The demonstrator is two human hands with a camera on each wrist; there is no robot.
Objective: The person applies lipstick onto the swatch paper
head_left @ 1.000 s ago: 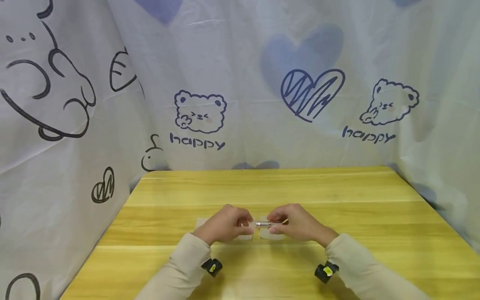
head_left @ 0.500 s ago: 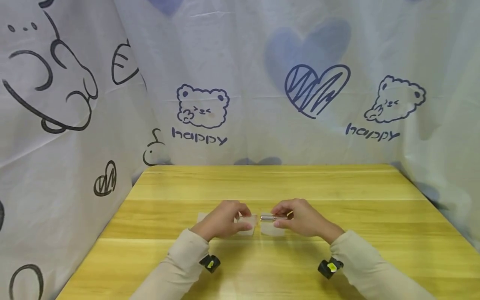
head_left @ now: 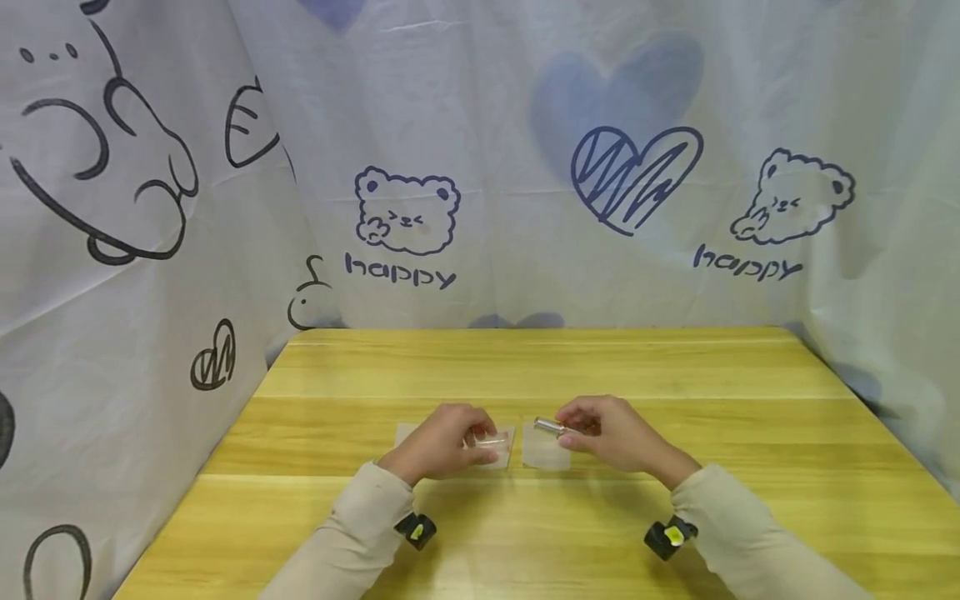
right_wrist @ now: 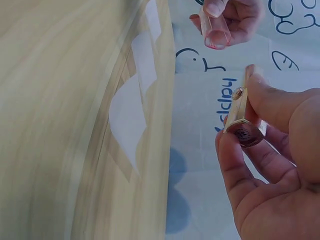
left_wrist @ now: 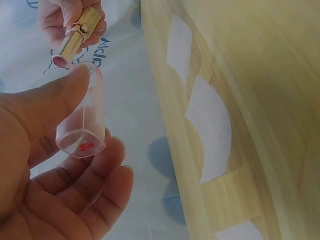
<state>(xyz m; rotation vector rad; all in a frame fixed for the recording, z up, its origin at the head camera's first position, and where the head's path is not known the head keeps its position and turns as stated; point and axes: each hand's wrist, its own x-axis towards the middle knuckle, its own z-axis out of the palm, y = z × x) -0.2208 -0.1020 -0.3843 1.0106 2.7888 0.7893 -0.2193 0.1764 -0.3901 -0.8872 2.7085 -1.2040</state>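
Observation:
My left hand (head_left: 442, 442) holds a clear, hollow cap (left_wrist: 82, 122) between thumb and fingers. A red smudge shows inside the cap's closed end in the left wrist view. My right hand (head_left: 622, 435) pinches a shiny metallic lipstick tube (head_left: 550, 426), which looks gold with a small round ornament on its side in the wrist views. Its base (right_wrist: 245, 134) is dark. Cap and tube are apart, with a short gap between them, both held above the table. In the head view my left fingers partly hide the cap.
White paper pieces (head_left: 546, 454) lie on the wooden table (head_left: 525, 367) beneath my hands. Behind and to the left hangs a pale curtain (head_left: 495, 250) with printed hearts and bears. Each sleeve has a small black camera (head_left: 416, 531) at the wrist.
The lipstick tube has come away from the clear cap. My right hand has drawn it to the right and now tilts it, while my left hand keeps the cap, slightly further left.

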